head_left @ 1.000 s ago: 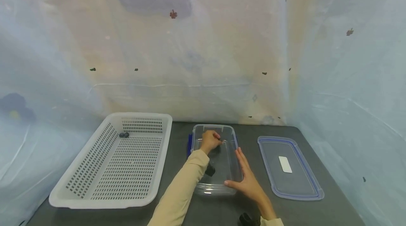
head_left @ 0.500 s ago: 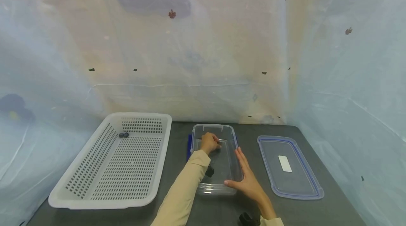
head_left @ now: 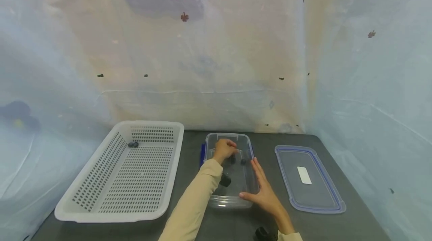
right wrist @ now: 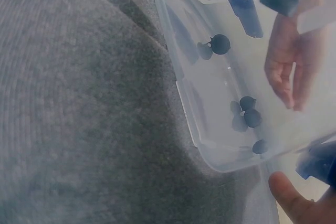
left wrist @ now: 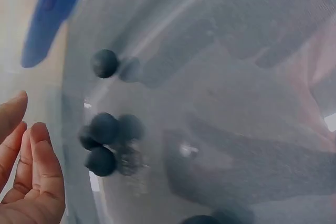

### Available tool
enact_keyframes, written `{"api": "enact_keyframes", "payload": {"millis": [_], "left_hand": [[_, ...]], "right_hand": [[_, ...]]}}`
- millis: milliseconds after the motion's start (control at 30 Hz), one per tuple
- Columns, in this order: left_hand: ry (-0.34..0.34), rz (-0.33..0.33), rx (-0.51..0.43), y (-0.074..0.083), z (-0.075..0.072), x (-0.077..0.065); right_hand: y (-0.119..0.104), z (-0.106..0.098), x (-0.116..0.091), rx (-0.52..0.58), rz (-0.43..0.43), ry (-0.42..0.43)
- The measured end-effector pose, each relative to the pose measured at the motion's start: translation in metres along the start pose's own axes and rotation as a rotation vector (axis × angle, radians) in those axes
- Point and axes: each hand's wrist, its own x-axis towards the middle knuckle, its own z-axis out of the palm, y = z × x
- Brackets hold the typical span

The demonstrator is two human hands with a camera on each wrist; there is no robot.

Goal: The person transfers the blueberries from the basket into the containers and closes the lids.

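Blue-black balls (left wrist: 104, 128), white basket (head_left: 114, 217)

clear container (head_left: 238, 184); dark ball (head_left: 243, 161) come into view inside, near right wall; since 0.5 s ago

The head view looks forward and down; both wrist views (much nearer) share the clear box (head_left: 239, 184).

surface: dark grey tabletop (head_left: 264, 145) | left of left hand (head_left: 224, 151): white perforated basket (head_left: 111, 217), well apart from the fingers | beneath left hand, right hand (head_left: 264, 194) at its right side: clear plastic container (head_left: 240, 181) | right of right hand: clear blue-edged lid (head_left: 315, 190), lying flat, near it
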Motion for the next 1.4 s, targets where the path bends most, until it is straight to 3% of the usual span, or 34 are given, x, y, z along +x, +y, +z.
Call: {"api": "enact_keyframes", "payload": {"millis": [367,733,1100,1400], "left_hand": [[-0.157,-0.002,-0.185,0.023,-0.015,0.002],[-0.228,0.150,-0.251,0.046,-0.041,0.000],[-0.121,0.320,-0.167,0.066,-0.080,-0.011],[-0.055,0.394,-0.146,0.062,-0.118,-0.018]], "right_hand": [[-0.002,-0.001,0.000,0.030,0.018,-0.012],[-0.001,-0.001,-0.001,0.038,0.009,-0.009],[-0.001,-0.001,0.000,0.025,0.013,-0.004],[0.002,0.000,-0.001,0.028,-0.002,0.002]]}}
